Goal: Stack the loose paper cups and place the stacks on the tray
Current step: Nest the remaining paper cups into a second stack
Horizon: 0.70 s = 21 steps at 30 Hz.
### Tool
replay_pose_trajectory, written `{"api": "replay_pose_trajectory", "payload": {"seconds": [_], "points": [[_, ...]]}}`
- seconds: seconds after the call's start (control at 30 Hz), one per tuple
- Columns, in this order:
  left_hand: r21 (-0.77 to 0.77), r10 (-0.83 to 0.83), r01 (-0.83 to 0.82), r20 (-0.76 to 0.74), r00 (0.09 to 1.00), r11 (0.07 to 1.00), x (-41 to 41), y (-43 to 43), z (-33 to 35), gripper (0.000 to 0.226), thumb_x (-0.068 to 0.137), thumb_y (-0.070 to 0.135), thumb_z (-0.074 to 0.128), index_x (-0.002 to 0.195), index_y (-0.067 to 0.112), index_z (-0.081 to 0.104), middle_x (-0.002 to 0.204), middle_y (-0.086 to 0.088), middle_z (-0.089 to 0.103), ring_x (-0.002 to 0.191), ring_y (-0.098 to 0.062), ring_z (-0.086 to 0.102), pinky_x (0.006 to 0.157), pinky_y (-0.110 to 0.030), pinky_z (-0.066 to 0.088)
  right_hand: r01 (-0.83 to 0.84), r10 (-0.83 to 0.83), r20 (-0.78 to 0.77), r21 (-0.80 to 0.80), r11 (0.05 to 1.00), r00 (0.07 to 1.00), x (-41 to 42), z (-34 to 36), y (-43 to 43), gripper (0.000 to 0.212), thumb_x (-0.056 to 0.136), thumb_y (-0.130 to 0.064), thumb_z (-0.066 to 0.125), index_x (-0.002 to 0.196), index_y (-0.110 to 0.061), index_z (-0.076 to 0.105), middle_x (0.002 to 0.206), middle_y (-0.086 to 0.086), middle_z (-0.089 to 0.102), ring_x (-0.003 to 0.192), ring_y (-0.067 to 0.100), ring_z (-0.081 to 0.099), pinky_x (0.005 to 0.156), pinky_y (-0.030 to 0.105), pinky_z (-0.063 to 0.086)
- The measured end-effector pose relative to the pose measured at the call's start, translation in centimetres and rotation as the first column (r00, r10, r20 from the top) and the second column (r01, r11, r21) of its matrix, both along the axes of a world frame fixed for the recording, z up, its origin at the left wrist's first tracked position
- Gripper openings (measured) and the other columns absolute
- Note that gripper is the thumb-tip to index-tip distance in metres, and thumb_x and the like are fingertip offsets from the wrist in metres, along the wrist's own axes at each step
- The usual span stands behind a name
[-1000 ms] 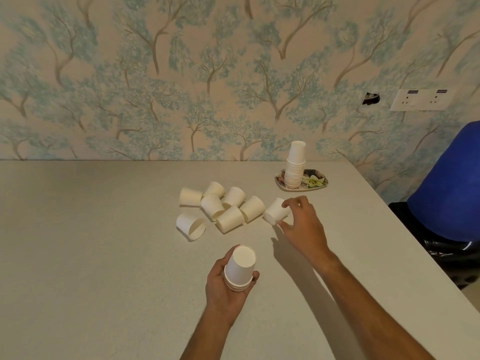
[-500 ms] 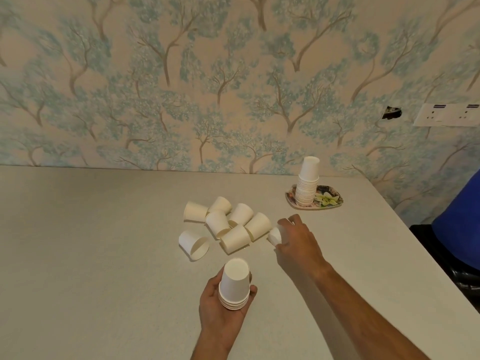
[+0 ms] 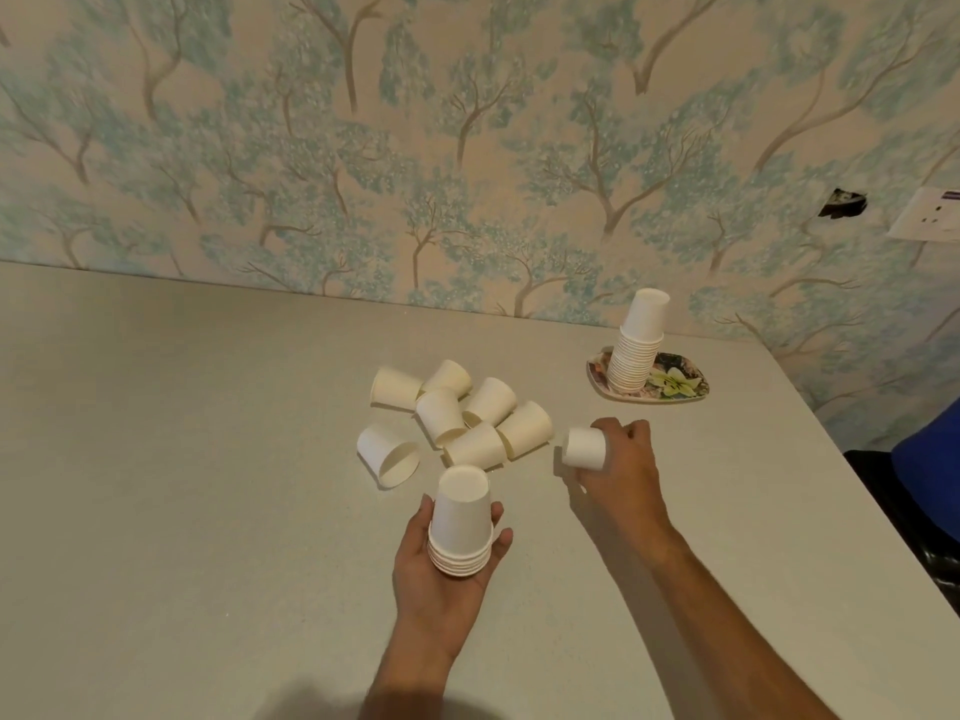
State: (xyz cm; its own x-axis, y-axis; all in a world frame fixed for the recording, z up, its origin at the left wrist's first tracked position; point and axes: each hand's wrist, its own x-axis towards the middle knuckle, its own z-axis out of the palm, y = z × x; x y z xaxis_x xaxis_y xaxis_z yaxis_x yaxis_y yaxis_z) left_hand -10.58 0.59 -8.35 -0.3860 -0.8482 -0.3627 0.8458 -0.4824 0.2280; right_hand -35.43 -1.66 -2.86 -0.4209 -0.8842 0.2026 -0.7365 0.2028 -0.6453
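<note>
Paper cups (image 3: 441,415) tapered, stack (image 3: 460,522) in left hand (image 3: 441,589), cup (image 3: 584,448) in right hand (image 3: 623,475)

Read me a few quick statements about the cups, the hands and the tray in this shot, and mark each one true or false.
1. The left hand holds a short stack of cups. True.
2. The right hand is empty. False: it grips a single cup.
3. A tall stack stands on the tray. True.
4. The loose cups on the table stand upright. False: they lie on their sides.
</note>
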Motion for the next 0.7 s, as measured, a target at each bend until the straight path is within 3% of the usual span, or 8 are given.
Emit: {"api": "replay_pose_trajectory", "payload": {"seconds": [0.07,0.13,0.2,0.27,0.4,0.5,0.6,0.7], "points": [[-0.017,0.001,0.000,0.017,1.000,1.000,0.0,-0.2,0.2,0.083,0.082,0.035,0.089,0.155,0.007,0.060,0.133,-0.027,0.072,0.107,-0.045,0.076,0.079,-0.052,0.063,0.027,-0.016,0.076,-0.144,0.989,0.997,0.8,1.4,0.3,0.064,0.076,-0.029,0.099,0.131,-0.022,0.065,0.126,-0.002,0.040,0.112,0.022,0.058,0.091,0.032,0.056],[-0.031,0.014,-0.013,0.046,0.999,0.999,0.0,-0.6,0.5,0.090,0.082,0.033,0.088,0.160,0.005,0.054,0.135,-0.027,0.069,0.108,-0.044,0.072,0.076,-0.049,0.062,0.051,0.032,0.291,-0.273,0.961,0.956,2.6,3.4,0.9,0.068,0.074,-0.050,0.096,0.130,-0.027,0.066,0.130,-0.006,0.043,0.111,0.010,0.060,0.089,0.018,0.054],[-0.046,0.018,-0.014,0.095,0.995,0.999,0.1,-1.1,0.9,0.106,0.068,0.032,0.099,0.160,0.004,0.053,0.139,-0.027,0.065,0.111,-0.045,0.069,0.074,-0.049,0.061,0.044,0.185,0.546,-0.379,0.924,0.817,5.5,5.8,1.9,0.064,0.073,-0.061,0.089,0.126,-0.033,0.066,0.126,-0.008,0.061,0.107,0.005,0.068,0.082,0.017,0.058],[-0.055,0.016,-0.009,0.126,0.992,0.998,0.3,-1.6,1.5,0.112,0.057,0.029,0.104,0.156,0.003,0.058,0.146,-0.028,0.064,0.115,-0.046,0.066,0.075,-0.050,0.060,0.006,0.337,0.676,-0.451,0.893,0.655,8.6,7.3,2.6,0.052,0.079,-0.055,0.085,0.124,-0.037,0.066,0.115,-0.010,0.073,0.104,0.009,0.073,0.081,0.025,0.061],[-0.093,0.006,0.002,0.086,0.996,0.996,0.9,-1.9,2.4,0.085,0.068,0.028,0.098,0.144,0.004,0.070,0.152,-0.023,0.066,0.119,-0.044,0.071,0.084,-0.052,0.061,-0.156,0.502,0.633,-0.520,0.840,0.590,13.6,8.0,3.8,0.053,0.089,-0.043,0.080,0.135,-0.036,0.053,0.128,-0.011,0.067,0.120,0.018,0.068,0.098,0.040,0.061],[-0.097,0.021,-0.004,0.174,0.984,0.995,1.8,-1.8,2.7,0.106,0.050,0.032,0.109,0.145,0.005,0.070,0.144,-0.023,0.073,0.121,-0.041,0.077,0.091,-0.052,0.065,-0.259,0.539,0.633,-0.485,0.836,0.556,15.9,6.9,4.4,0.059,0.092,-0.041,0.080,0.139,-0.044,0.045,0.133,-0.015,0.065,0.126,0.018,0.067,0.100,0.037,0.060],[-0.120,0.030,-0.005,0.213,0.977,0.993,3.0,-1.9,3.0,0.101,0.056,0.043,0.106,0.145,0.010,0.072,0.143,-0.026,0.073,0.129,-0.046,0.073,0.096,-0.056,0.064,-0.342,0.544,0.574,-0.428,0.836,0.612,17.4,5.7,4.7,0.070,0.096,-0.046,0.079,0.151,-0.045,0.037,0.144,-0.021,0.061,0.136,0.013,0.061,0.109,0.032,0.056],[-0.176,-0.002,0.024,0.128,0.992,0.984,4.7,-2.2,3.6,0.089,0.077,0.051,0.097,0.151,0.012,0.067,0.153,-0.025,0.066,0.139,-0.045,0.067,0.100,-0.054,0.063,-0.426,0.565,0.457,-0.377,0.823,0.687,18.4,4.2,4.6,0.065,0.099,-0.050,0.076,0.151,-0.043,0.039,0.153,-0.017,0.055,0.139,0.016,0.058,0.111,0.043,0.056]]}}
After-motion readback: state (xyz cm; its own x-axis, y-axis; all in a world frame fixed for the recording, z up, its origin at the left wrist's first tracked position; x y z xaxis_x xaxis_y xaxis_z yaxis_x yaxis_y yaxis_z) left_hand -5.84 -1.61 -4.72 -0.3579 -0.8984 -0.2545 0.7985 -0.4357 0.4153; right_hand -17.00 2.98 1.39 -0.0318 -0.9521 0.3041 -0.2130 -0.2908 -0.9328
